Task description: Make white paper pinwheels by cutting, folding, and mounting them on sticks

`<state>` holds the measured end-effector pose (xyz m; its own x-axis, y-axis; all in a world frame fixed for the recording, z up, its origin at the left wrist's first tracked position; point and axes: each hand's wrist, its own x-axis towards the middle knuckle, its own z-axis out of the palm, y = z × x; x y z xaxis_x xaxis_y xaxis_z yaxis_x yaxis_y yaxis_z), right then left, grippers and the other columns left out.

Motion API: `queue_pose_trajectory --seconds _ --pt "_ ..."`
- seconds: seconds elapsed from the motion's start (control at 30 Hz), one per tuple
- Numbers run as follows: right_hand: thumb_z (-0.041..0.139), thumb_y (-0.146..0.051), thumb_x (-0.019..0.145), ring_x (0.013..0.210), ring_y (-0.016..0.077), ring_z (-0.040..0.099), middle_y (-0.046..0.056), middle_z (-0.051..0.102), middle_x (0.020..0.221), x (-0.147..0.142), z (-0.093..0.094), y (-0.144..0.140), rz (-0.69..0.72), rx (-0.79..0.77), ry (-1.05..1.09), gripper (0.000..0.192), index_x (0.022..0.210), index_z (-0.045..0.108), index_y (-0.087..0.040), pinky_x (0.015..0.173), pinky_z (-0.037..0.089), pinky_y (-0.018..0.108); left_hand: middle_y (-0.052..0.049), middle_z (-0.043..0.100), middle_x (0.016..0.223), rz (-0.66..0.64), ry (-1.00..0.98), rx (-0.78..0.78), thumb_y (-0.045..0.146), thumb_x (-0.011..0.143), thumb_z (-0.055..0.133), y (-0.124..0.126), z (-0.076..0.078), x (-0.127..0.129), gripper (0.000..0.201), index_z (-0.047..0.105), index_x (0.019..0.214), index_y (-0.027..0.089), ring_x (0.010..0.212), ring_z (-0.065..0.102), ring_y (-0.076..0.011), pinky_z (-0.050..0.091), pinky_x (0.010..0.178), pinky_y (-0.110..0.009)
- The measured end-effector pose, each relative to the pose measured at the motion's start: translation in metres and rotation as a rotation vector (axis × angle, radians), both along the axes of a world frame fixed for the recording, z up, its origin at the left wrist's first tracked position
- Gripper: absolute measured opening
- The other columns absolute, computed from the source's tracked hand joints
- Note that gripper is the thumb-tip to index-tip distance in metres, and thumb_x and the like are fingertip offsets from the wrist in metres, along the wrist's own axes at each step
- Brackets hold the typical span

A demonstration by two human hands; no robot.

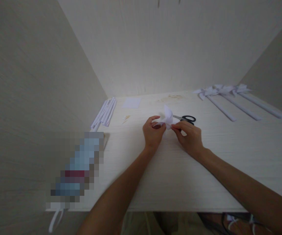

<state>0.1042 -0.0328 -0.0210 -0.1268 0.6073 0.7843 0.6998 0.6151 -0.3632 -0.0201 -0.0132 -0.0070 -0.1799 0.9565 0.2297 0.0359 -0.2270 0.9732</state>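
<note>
A white paper pinwheel head (168, 116) with curled blades is held up between both hands over the middle of the table. My left hand (153, 130) pinches its left side between thumb and fingers. On the other side, the fingertips of my right hand (188, 135) close on its lower right edge; any small part there is too small to make out. Just behind my right hand lie black-handled scissors (189, 118), their blades partly hidden by the paper.
Several rolled white paper sticks (104, 112) lie at the back left, near a white paper square (131, 102) and some toothpicks (126, 118). Three paper pinwheels on sticks (243, 101) lie at the back right. A blurred-out object (79, 166) rests along the left wall. Walls enclose the white table (219, 182).
</note>
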Motion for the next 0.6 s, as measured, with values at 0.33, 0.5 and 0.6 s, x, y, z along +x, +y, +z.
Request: queue_pose_trajectory --seconds 0.33,0.5,0.6 --pt "0.048 -0.02 0.076 0.052 0.0109 0.046 0.0 0.05 0.057 0.0001 0.0024 0.0 -0.069 -0.032 -0.008 0.013 0.064 0.052 -0.018 0.051 0.038 0.024 0.005 0.055 0.05 -0.013 0.006 -0.008 0.011 0.052 0.061 -0.0018 0.0016 0.0017 0.028 0.055 0.079 0.016 0.045 0.054 -0.0092 0.042 0.044 -0.018" --pt "0.05 -0.022 0.076 0.051 0.0102 0.045 -0.001 0.049 0.056 0.001 0.0007 0.0011 -0.073 -0.041 0.009 0.014 0.063 0.051 -0.017 0.049 0.036 0.023 0.004 0.056 0.05 -0.026 -0.002 -0.015 0.011 0.052 0.061 -0.002 0.0023 0.0018 0.028 0.054 0.079 0.015 0.046 0.055 -0.0095 0.042 0.044 -0.018" --pt "0.05 -0.027 0.076 0.046 0.0094 0.04 -0.002 0.044 0.05 0.0009 0.0008 0.0008 -0.124 -0.053 -0.012 0.021 0.058 0.049 -0.018 0.045 0.032 0.023 0.004 0.056 0.051 -0.034 -0.002 -0.017 0.011 0.052 0.061 -0.0029 0.0017 0.0024 0.028 0.054 0.079 0.015 0.046 0.055 -0.0094 0.042 0.044 -0.018"
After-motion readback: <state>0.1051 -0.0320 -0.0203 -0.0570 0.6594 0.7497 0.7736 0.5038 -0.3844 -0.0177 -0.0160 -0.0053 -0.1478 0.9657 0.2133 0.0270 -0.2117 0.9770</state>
